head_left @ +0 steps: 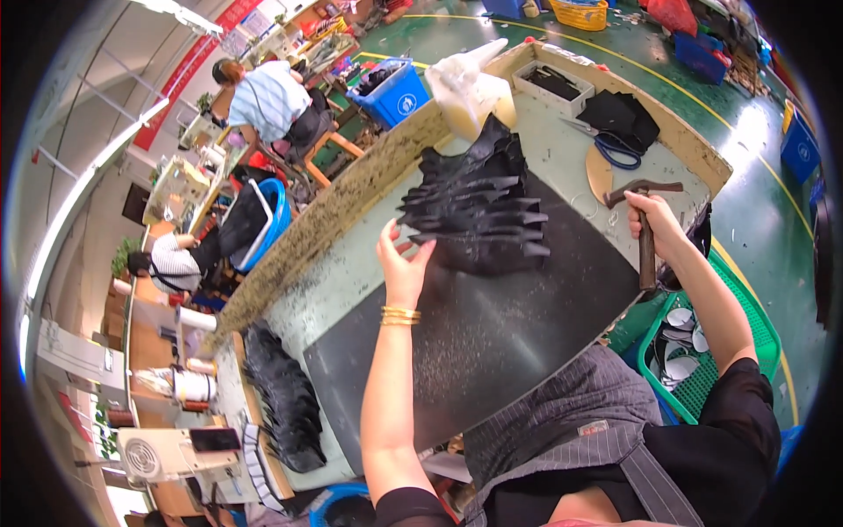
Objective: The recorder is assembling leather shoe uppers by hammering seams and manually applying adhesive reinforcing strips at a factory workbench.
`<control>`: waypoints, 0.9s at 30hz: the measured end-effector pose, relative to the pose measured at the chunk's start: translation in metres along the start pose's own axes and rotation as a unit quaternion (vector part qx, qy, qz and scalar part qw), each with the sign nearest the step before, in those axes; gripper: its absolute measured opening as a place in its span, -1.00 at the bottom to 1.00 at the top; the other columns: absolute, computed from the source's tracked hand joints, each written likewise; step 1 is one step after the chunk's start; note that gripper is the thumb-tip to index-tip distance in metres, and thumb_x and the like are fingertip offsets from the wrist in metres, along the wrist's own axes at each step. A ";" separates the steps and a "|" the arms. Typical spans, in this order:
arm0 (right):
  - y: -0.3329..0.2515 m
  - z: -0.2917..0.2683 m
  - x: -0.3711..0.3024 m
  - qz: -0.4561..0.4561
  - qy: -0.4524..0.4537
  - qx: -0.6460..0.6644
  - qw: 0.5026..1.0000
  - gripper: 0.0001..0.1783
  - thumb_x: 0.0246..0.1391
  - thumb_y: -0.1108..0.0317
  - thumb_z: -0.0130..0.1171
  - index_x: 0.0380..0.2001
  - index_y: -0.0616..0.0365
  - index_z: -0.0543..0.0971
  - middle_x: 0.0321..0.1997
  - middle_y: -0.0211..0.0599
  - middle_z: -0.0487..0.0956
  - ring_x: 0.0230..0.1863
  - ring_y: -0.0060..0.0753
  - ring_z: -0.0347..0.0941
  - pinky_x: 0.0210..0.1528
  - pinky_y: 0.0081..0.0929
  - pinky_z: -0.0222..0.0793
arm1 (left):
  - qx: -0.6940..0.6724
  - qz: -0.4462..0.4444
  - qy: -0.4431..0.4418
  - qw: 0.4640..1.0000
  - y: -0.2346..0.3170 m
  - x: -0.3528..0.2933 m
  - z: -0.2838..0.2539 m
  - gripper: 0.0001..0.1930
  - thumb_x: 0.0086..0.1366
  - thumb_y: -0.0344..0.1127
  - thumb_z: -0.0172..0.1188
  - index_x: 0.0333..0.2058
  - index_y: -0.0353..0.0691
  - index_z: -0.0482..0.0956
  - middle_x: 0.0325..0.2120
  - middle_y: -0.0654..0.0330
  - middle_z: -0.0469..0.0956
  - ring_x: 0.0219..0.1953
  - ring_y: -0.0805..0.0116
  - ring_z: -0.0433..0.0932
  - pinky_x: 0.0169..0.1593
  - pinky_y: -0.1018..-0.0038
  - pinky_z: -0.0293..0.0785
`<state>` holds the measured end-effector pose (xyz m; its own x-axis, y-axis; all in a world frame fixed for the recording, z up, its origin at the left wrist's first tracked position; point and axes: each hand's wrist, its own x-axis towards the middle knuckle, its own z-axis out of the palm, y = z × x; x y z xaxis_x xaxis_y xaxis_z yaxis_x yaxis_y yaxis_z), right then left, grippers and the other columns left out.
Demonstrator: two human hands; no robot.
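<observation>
Overlapping black leather-like pieces lie in a row on a dark board, their pointed ends sticking out at both sides. My left hand, with gold bangles on the wrist, is at the left ends of the nearest pieces. Its thumb and fingers are apart around a pointed corner; whether they touch it I cannot tell. To the right, my right hand is closed around a hammer near its metal head, the wooden handle hanging down over the board's right edge.
Beyond the board lie blue-handled scissors, black sheets and a white tray. A raised wooden rim borders the bench. More black pieces lie left. A green basket stands right. Two people sit working at far left.
</observation>
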<state>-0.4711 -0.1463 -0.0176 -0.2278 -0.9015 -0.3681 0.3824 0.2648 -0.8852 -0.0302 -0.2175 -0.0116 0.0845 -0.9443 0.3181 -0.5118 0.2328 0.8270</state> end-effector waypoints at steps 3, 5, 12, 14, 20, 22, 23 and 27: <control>-0.004 -0.011 0.013 0.094 -0.031 -0.135 0.986 -0.63 0.28 0.07 0.12 -0.42 0.16 0.42 -0.59 -0.36 0.48 -0.69 -0.42 0.43 -0.66 -0.40 0.39 | -0.059 -0.036 -0.040 0.997 -0.025 0.007 0.006 0.02 0.09 -0.30 0.51 0.40 -0.07 -0.02 0.17 -0.04 0.24 0.14 0.16 0.37 0.07 0.31 0.54; -0.052 0.018 -0.003 0.080 -0.067 -0.616 0.781 -0.40 0.28 -0.10 0.06 -0.35 0.37 0.50 -0.50 -0.06 0.59 -0.57 -0.19 0.57 -0.52 -0.24 0.50 | -0.101 -0.046 -0.072 0.991 -0.029 0.013 -0.006 0.03 0.11 -0.35 0.48 0.42 -0.04 -0.06 0.20 -0.04 0.22 0.16 0.17 0.37 0.11 0.31 0.50; -0.042 0.130 0.149 -0.243 -0.013 -0.475 0.846 -0.19 0.09 -0.21 0.28 -0.02 0.43 0.45 -0.22 -0.20 0.60 -0.28 -0.34 0.53 -0.19 -0.37 0.45 | -0.238 -0.041 -0.152 0.958 0.000 0.035 0.009 0.09 0.13 -0.55 0.38 0.47 0.15 -0.16 0.20 0.02 0.22 0.06 0.36 0.45 0.11 0.46 0.45; -0.037 0.162 0.181 -0.214 0.012 -0.467 0.858 -0.17 0.02 -0.22 0.34 -0.01 0.40 0.45 -0.19 -0.23 0.59 -0.29 -0.41 0.52 -0.22 -0.41 0.45 | -0.283 -0.103 -0.160 0.940 -0.001 0.039 0.014 0.07 0.09 -0.59 0.40 0.44 0.14 -0.07 0.18 0.05 0.24 0.05 0.35 0.47 0.08 0.42 0.50; -0.039 0.215 0.189 0.036 -0.219 -0.180 0.958 -0.72 0.05 0.43 0.36 -0.20 0.39 0.61 -0.20 -0.18 0.68 -0.28 -0.42 0.66 -0.23 -0.50 0.60 | -0.322 -0.109 -0.145 0.929 -0.006 0.043 -0.007 -0.12 0.07 -0.59 0.44 0.26 -0.08 0.07 0.04 0.14 0.27 -0.06 0.35 0.55 -0.05 0.48 0.59; -0.028 0.233 0.174 0.032 -0.263 -0.155 0.952 -0.72 0.04 0.46 0.36 -0.18 0.38 0.61 -0.18 -0.18 0.68 -0.23 -0.39 0.65 -0.15 -0.46 0.59 | -0.327 -0.106 -0.122 0.931 -0.011 0.033 -0.021 -0.13 0.07 -0.60 0.44 0.25 -0.09 0.07 0.03 0.15 0.26 -0.07 0.36 0.56 -0.07 0.50 0.59; -0.026 0.239 0.169 0.024 -0.298 -0.112 0.948 -0.71 0.04 0.48 0.35 -0.15 0.36 0.61 -0.16 -0.18 0.69 -0.18 -0.36 0.65 -0.06 -0.43 0.58 | -0.317 -0.089 -0.107 0.938 -0.009 0.023 -0.030 -0.13 0.06 -0.57 0.46 0.24 -0.10 0.09 0.05 0.15 0.25 -0.02 0.35 0.52 -0.03 0.47 0.56; -0.008 0.291 0.135 0.021 -0.360 -0.073 0.930 -0.57 0.03 0.52 0.33 0.01 0.32 0.54 -0.05 -0.19 0.66 -0.08 -0.34 0.62 0.05 -0.39 0.54 | -0.186 -0.049 0.006 0.981 -0.009 -0.037 -0.071 -0.15 0.02 -0.50 0.50 0.22 -0.13 0.17 0.11 0.16 0.24 0.15 0.31 0.35 0.12 0.36 0.41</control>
<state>-0.2445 -0.3699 0.0224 0.4637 -0.8708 -0.1634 0.2391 0.3005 -0.9233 0.0320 -0.1677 0.0022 0.1295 -0.9638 0.2330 -0.1540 0.2126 0.9649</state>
